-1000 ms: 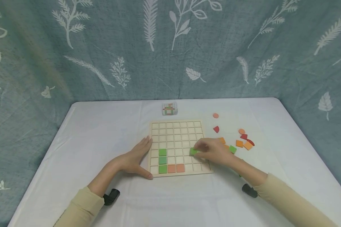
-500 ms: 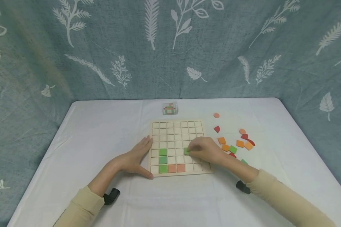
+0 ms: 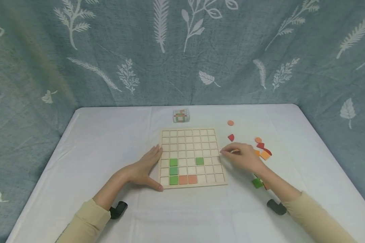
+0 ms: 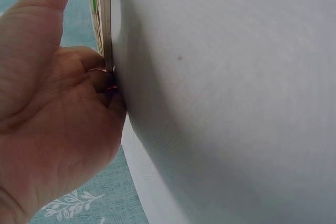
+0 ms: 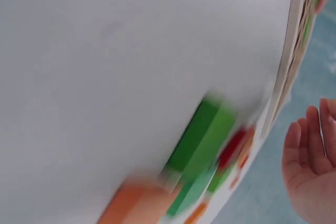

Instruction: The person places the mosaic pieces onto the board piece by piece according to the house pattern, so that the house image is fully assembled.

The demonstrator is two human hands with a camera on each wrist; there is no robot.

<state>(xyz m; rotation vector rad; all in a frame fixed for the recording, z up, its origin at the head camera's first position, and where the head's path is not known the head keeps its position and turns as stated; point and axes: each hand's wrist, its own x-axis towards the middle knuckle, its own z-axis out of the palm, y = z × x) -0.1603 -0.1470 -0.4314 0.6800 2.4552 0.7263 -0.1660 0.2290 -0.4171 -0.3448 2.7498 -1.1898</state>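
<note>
A pale wooden grid board [image 3: 186, 147] lies on the white table. My left hand [image 3: 141, 171] rests along its left edge, thumb at the near corner and fingers extended. Toward the left of the board, green tiles [image 3: 173, 171] fill a short column, with two salmon tiles [image 3: 188, 179] beside the lowest one. Farther right, a single green tile [image 3: 199, 161] sits in its own cell. My right hand [image 3: 242, 157] is just past the board's right edge, over the loose pieces. Its fingers [image 5: 315, 145] look loosely extended in the right wrist view, and nothing shows in them.
Loose pieces lie right of the board: orange squares [image 3: 265, 155], a green square [image 3: 257, 183], red pieces [image 3: 231, 137] and salmon discs [image 3: 230, 123]. My forearm covers some. Behind the board is a small patterned block or card [image 3: 181, 115]. A patterned curtain [image 3: 109, 40] hangs at the back.
My right hand has slid a green tile left into a cell, let go of it and moved right, off the board. My left hand has stayed put.
</note>
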